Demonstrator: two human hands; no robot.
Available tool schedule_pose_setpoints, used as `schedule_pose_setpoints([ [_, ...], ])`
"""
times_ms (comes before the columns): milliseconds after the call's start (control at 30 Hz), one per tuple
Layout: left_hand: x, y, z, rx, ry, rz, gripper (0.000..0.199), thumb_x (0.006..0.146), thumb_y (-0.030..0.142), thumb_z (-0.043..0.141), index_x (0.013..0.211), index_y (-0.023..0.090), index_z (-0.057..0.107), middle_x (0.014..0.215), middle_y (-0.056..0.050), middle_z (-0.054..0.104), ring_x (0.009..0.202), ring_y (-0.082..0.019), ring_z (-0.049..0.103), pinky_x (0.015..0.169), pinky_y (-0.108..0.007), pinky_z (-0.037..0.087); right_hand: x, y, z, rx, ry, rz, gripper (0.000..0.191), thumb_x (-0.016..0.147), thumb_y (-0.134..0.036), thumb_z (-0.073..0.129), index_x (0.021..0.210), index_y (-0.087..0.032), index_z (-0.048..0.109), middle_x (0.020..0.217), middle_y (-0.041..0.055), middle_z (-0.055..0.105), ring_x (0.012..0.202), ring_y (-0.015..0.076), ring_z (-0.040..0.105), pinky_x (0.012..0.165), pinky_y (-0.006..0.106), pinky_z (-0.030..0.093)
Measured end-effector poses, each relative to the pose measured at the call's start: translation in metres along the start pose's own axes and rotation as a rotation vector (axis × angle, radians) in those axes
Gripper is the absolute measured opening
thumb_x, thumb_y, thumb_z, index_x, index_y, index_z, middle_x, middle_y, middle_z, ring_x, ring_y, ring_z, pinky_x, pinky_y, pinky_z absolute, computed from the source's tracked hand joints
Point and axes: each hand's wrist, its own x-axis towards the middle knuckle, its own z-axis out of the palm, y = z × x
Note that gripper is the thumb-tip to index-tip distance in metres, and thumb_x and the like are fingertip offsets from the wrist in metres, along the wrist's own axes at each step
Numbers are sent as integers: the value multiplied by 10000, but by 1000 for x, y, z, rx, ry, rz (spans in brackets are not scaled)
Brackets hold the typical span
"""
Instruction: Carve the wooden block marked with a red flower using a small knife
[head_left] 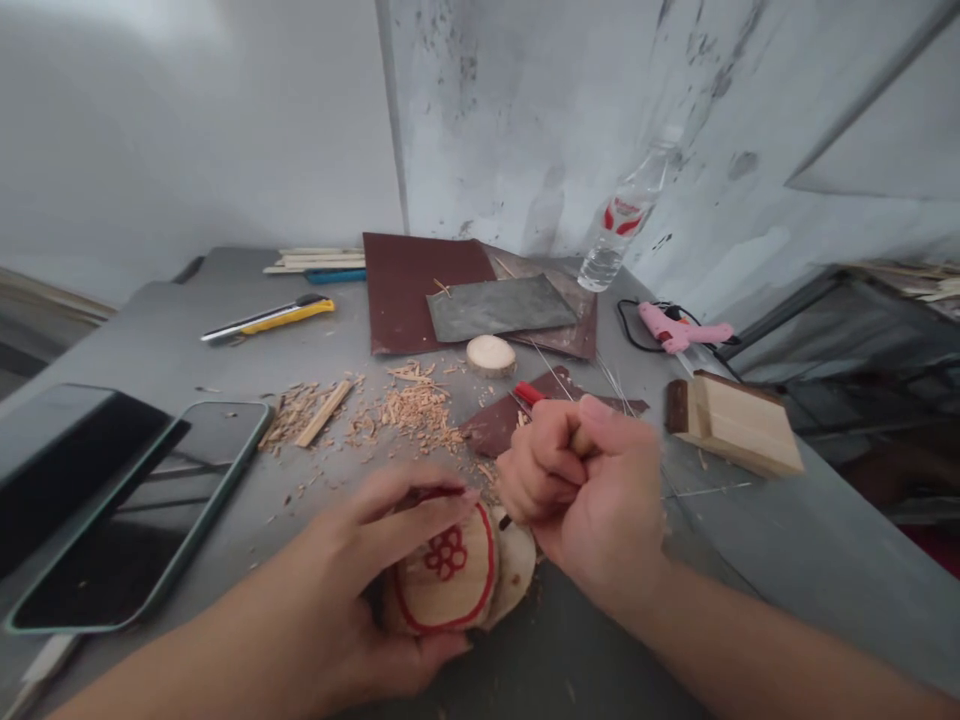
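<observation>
A round wood slice [461, 595] with a red ring and a red flower outline drawn on its face is gripped by my left hand [367, 580], fingers over the top edge and thumb at the bottom. Beneath its right side lies another pale wood slice [516, 570]. My right hand [589, 490] is closed in a fist just right of the marked slice. A short dark tip [505, 521] pokes out below that fist; the rest of this small tool is hidden in the fingers. Behind the fist is a red marker [529, 392].
Wood shavings [416, 408] and a small wood slice [490, 355] lie ahead, near sandpaper sheets [405, 300]. A yellow utility knife [277, 316] and phone [150, 520] are left; a water bottle [619, 225], pink glue gun [679, 325] and wooden block [742, 420] are right.
</observation>
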Motion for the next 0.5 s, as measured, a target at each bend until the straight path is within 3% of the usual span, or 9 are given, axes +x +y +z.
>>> schedule_pose_setpoints([
  [167,1,2,1,14,3,-25,629,763,265,825,1359,370,657,1422,-45,671,1194,-290,720,996,-419,644,-3,-12,4,21,-23,4,564,900,-480,633,543,-218,284,473,-75,183,418,83,163,436,282,156],
  [500,5,2,0,10,-15,33,602,775,275,841,1333,355,627,1380,-53,656,1179,-259,726,971,-369,648,-18,11,8,-288,23,-145,554,1031,-536,469,572,-237,384,518,-56,249,458,122,253,481,322,216],
])
